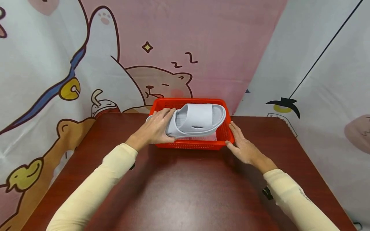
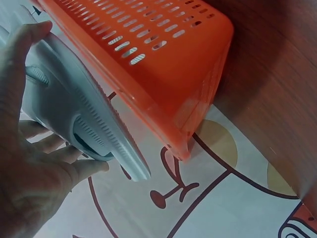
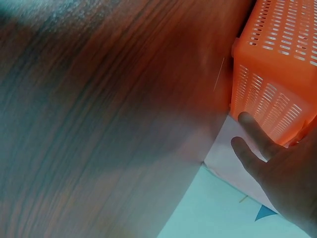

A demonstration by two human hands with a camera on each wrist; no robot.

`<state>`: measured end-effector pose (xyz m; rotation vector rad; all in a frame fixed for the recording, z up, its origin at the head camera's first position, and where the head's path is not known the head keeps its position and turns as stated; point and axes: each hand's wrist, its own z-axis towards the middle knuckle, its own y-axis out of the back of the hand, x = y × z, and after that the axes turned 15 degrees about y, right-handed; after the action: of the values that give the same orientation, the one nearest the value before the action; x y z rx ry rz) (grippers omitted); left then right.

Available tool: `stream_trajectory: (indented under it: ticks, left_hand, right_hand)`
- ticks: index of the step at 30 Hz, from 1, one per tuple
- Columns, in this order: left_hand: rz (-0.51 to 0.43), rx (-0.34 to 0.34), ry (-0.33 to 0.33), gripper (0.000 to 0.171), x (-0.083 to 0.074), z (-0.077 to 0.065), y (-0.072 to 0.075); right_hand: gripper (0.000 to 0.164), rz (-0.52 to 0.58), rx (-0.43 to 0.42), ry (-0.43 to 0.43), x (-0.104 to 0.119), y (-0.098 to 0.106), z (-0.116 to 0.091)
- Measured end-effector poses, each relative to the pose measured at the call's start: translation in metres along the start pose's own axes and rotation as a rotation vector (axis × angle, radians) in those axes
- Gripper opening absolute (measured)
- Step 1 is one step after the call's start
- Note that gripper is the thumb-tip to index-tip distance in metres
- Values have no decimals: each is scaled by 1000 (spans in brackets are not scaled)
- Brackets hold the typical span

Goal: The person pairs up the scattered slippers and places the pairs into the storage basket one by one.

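My left hand [image 1: 158, 126] holds a pale grey slide sandal [image 1: 199, 118] by one end, over the red plastic basket [image 1: 189, 146]. A bit of another pale edge shows left of the hand. In the left wrist view, the thumb lies along one side of the sandal [image 2: 69, 84] and the fingers spread along the other. My right hand [image 1: 244, 149] is at the basket's right end, fingers straight along its outer side and thumb near the front corner. The right wrist view shows two extended fingers beside the perforated wall of the basket [image 3: 270, 99].
The basket stands at the far edge of a brown wooden table [image 1: 185, 189]. Something pinkish [image 1: 212, 137] lies inside it, mostly hidden under the sandal. Right behind the table hangs a cartoon-printed cloth [image 1: 219, 48].
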<state>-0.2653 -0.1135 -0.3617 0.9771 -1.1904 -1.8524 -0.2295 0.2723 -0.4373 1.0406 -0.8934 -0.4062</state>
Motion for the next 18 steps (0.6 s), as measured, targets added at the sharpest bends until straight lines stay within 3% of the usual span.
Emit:
stream_trajectory:
  ticks: [10, 18]
  left_hand:
    - [-15, 40, 29, 102, 0, 15, -10]
    - [-49, 129, 100, 105, 2, 27, -17]
  right_hand:
    - [82, -5, -7, 9, -1, -1, 0]
    - [83, -4, 4, -10, -1, 1, -1]
